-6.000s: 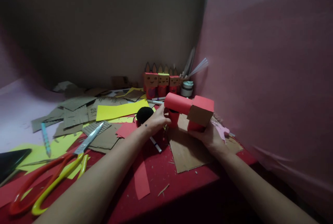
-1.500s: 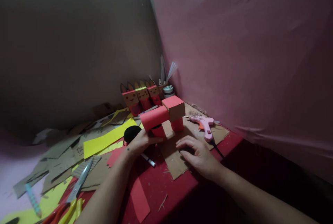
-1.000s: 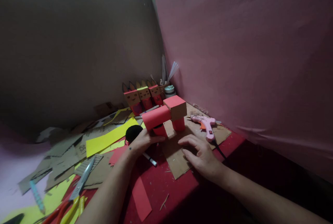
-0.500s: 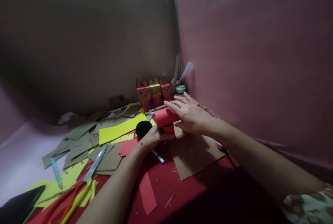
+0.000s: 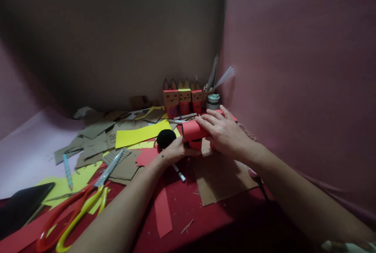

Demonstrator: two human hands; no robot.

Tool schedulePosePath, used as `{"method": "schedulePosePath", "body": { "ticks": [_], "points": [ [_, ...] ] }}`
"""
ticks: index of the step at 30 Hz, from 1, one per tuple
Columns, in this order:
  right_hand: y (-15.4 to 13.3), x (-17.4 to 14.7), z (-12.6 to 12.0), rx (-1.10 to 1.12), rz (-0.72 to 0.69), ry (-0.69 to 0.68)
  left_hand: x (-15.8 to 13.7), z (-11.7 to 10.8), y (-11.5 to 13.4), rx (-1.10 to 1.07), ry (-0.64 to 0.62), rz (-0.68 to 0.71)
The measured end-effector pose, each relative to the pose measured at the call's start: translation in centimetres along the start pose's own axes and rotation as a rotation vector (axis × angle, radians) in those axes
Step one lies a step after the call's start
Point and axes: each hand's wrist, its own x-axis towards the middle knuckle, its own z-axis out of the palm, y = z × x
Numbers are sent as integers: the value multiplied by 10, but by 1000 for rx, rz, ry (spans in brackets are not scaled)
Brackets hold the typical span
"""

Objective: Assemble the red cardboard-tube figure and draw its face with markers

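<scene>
At the far end of the cardboard sheet [image 5: 223, 186], the left hand [image 5: 178, 152] clasps the support [image 5: 195, 146] under the red roll [image 5: 191, 129] while the right hand [image 5: 226, 132] lies on top, fingers slightly apart, probably pressing, which next needs steadiness.

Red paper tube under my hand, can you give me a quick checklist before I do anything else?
1. Right hand on the red paper tube: ok.
2. Left hand at the red upright below it: ok.
3. Tube's right end seated: cannot tell, right hand covers it.
4. Scissors away from both hands: ok.
5. Space beside left hand clear: not ok, black round object and white marker lie close.
6. Pink tool's tip: cannot tell, hidden.
</scene>
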Motion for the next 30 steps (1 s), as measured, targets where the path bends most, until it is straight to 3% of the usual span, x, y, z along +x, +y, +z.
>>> {"method": "schedulePosePath", "body": {
  "ticks": [8, 14, 17, 19, 25, 30],
  "points": [
    [4, 2, -1, -1, 35, 39, -13, -2, 18, 36, -84, -76],
    [2, 2, 1, -17, 21, 39, -55, -23, 38, 116, -112, -110],
    [-2, 2, 1, -54, 7, 29, -79, -37, 41, 133, -46, -122],
    [-4, 2, 1, -73, -1, 23, -89, -44, 37, -1, 73, -87],
    [-3, 3, 3, -124, -42, 13, -94, -43, 27, -790, 386, 76],
    [-5, 10, 5, -134, -65, -21, -90, -39, 30, -995, 492, 89]
  ]
}}
